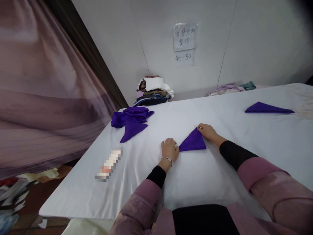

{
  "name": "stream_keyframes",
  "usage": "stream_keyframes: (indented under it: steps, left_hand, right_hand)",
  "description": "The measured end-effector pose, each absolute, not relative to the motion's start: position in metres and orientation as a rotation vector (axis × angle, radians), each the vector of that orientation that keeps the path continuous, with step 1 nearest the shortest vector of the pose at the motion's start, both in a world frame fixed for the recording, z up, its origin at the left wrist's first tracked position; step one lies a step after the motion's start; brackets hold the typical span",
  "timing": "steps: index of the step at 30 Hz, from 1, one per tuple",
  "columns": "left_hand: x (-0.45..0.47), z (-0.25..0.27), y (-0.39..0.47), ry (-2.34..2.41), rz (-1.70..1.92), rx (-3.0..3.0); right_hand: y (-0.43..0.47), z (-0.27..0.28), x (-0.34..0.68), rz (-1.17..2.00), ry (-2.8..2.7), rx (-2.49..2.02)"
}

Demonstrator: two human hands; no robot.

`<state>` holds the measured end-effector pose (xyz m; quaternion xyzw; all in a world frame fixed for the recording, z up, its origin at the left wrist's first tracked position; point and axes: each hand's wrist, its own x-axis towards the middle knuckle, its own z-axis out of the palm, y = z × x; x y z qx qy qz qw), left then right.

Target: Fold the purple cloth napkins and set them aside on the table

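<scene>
A purple cloth napkin (194,142), folded into a triangle, lies on the white-covered table (220,182) in front of me. My right hand (206,131) is closed on its upper corner, thumb and fingertips pinched there. At the triangle's left point rests my left hand (169,150), its fingers apart on the tablecloth. Its thumb side meets the napkin's tip; whether it presses on it I cannot tell. Farther right sits another folded purple napkin (267,108). Toward the left is a loose heap of purple napkins (132,117), one corner hanging forward.
A stack of folded clothes (154,91) stands past the table's far edge, with more cloth (227,88) farther right. Handwritten paper signs (185,37) hang on the wall. A blurred-out object (110,164) lies at left. A pinkish curtain (49,91) borders the table's left side.
</scene>
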<state>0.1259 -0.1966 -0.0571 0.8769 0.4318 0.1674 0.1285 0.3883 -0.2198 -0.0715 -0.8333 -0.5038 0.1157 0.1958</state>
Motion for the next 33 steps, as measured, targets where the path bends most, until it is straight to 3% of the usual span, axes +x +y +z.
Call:
stream_keyframes:
  steps: [8, 14, 28, 33]
  left_hand:
    - [0.185, -0.053, -0.195, 0.622, 0.346, 2.778]
    - [0.195, -0.069, -0.192, 0.649, -0.049, 2.831]
    - [0.195, -0.069, -0.194, 0.670, -0.061, 2.882]
    - [0.195, -0.073, -0.193, 0.613, -0.056, 2.957]
  right_hand:
    - [-0.215, -0.070, 0.393, 0.322, -1.488, -2.314]
    - [-0.205, -0.065, 0.400, 0.326, -1.519, -2.321]
    - [-0.211, -0.049, 0.387, 0.246, -1.377, -2.342]
    - [-0.248, -0.046, 0.325, 0.160, -1.668, -1.906]
